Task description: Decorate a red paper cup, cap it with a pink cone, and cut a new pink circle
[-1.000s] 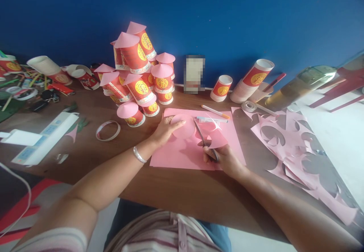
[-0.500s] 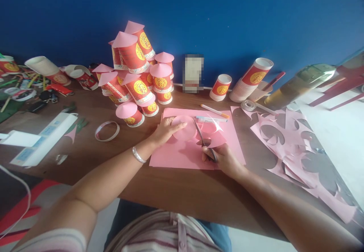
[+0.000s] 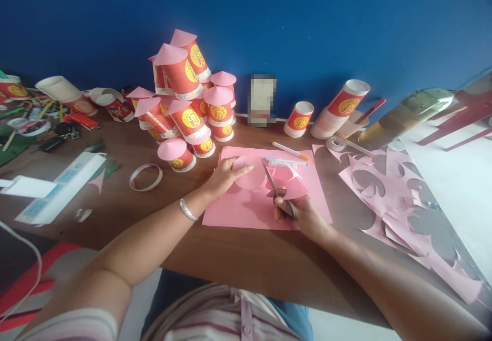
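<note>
My left hand (image 3: pixel 229 176) pinches the left edge of a rounded piece of pink paper (image 3: pixel 251 177), thumb on top. In my right hand (image 3: pixel 298 212) are dark-handled scissors (image 3: pixel 273 183), their blades pointing up and away at the right side of the rounded piece. A pink offcut (image 3: pixel 294 187) hangs from the paper beside the blades. Beneath both hands lie larger pink sheets (image 3: pixel 238 213) on the brown table. A light blue marker (image 3: pixel 286 162) and a white marker with an orange end (image 3: pixel 290 151) rest on these sheets.
Red cups with pink cone tops (image 3: pixel 188 118) are stacked at the back left. A tape roll (image 3: pixel 146 177) and a power strip (image 3: pixel 61 187) lie left. Pink scraps (image 3: pixel 400 202) cover the right side. Further back stand cups (image 3: pixel 299 119) and a bottle (image 3: pixel 403 118).
The scissor handles in my right hand have spread slightly and shifted a little to the right. My left hand keeps its hold on the paper.
</note>
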A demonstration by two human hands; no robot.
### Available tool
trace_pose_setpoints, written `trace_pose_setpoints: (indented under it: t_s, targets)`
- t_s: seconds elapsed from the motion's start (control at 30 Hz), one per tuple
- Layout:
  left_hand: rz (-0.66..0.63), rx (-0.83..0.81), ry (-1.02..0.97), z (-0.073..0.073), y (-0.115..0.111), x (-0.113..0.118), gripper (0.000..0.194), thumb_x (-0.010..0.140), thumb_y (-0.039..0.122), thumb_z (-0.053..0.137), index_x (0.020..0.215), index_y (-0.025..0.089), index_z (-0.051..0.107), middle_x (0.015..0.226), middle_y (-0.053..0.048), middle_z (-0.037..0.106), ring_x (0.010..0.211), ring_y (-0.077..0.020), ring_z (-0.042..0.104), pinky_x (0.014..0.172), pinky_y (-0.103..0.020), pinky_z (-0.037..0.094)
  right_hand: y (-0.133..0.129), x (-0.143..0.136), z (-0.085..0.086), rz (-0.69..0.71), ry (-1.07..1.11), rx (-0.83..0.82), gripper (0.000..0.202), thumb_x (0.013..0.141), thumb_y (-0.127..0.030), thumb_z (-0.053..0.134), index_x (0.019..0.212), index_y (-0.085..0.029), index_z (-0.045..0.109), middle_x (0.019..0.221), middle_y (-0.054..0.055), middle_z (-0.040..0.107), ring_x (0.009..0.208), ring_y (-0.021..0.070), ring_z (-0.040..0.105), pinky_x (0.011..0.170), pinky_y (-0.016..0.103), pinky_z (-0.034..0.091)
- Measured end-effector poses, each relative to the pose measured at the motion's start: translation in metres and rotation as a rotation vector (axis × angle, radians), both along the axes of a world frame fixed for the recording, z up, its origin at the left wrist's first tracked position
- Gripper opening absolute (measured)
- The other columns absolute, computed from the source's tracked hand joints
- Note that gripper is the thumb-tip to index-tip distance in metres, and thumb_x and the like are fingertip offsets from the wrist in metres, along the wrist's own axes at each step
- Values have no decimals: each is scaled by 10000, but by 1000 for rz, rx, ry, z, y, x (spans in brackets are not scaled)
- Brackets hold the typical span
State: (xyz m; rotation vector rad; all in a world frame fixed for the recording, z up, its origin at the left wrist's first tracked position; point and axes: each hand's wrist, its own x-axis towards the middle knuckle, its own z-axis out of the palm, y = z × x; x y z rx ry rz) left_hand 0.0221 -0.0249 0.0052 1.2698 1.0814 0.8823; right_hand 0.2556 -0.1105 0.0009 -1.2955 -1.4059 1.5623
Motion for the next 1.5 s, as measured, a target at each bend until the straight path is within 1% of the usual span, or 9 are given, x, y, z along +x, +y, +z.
trace_pose_setpoints:
  t_s: [0.17, 0.3, 0.47, 0.57, 0.7, 0.87, 1.03, 1.2, 1.5]
  targets:
    - [46, 21, -18, -2, 1, 0, 416, 740, 538, 849, 841, 147, 751, 715, -25, 665, 688, -174, 587, 631, -281, 457, 0, 0, 1, -4, 12, 3, 638, 845, -817, 658, 795, -183, 703, 612, 29, 626, 607, 166, 557, 637, 339, 466]
    - [29, 1, -33, -1, 0, 0, 415, 761, 545, 830, 838, 147, 744, 712, -24, 663, 669, -166, 578, 620, -280, 447, 0, 0, 1, -6, 21, 8, 602, 867, -778, 667, 857, -177, 712, 620, 19, 626, 600, 156, 551, 639, 333, 465]
    - [1, 0, -45, 1, 0, 0, 414, 782, 553, 811, 816, 150, 723, 714, -23, 654, 664, -162, 570, 627, -282, 441, 0, -3, 3, -10, 43, -6, 613, 839, -790, 680, 780, -180, 685, 612, 22, 618, 592, 153, 542, 627, 333, 475]
    - [5, 17, -30, 1, 0, 0, 408, 793, 553, 798, 807, 155, 711, 703, -10, 631, 661, -156, 552, 634, -281, 432, 0, -2, 4, -18, 45, -14, 607, 834, -790, 685, 846, -183, 691, 609, 11, 617, 578, 151, 538, 599, 321, 457]
    - [-6, 57, 20, 4, 0, 0, 390, 811, 537, 783, 791, 159, 689, 709, 16, 595, 675, -136, 508, 657, -263, 409, 0, -1, 3, 13, -2, 32, 591, 860, -762, 676, 720, -188, 663, 613, 17, 610, 586, 140, 521, 622, 319, 453]
    - [-57, 51, 41, 9, -1, 0, 379, 802, 530, 785, 778, 165, 687, 744, 9, 613, 693, -139, 505, 641, -248, 396, 1, -2, 3, -3, 53, 4, 571, 844, -741, 710, 983, -188, 679, 619, -14, 616, 586, 145, 538, 579, 299, 436]
    - [-72, 37, 41, 8, -1, -1, 369, 809, 523, 778, 811, 160, 709, 769, 4, 627, 709, -141, 517, 651, -247, 406, 0, -1, 1, 1, 55, -5, 601, 837, -762, 705, 985, -180, 664, 632, -6, 627, 594, 144, 545, 583, 302, 438]
    - [-49, 57, 48, 8, -1, -2, 352, 814, 497, 782, 793, 157, 693, 752, 8, 614, 706, -137, 501, 662, -253, 398, 0, 0, 1, 9, 70, -13, 608, 842, -771, 698, 995, -182, 669, 638, -4, 623, 596, 151, 561, 582, 304, 442]
    - [-59, 48, 2, 11, -2, -1, 338, 822, 480, 776, 835, 147, 717, 809, -7, 656, 744, -149, 526, 706, -264, 424, -1, 1, -1, 17, 92, -19, 642, 848, -797, 674, 1017, -177, 665, 633, -6, 616, 595, 145, 542, 587, 303, 438]
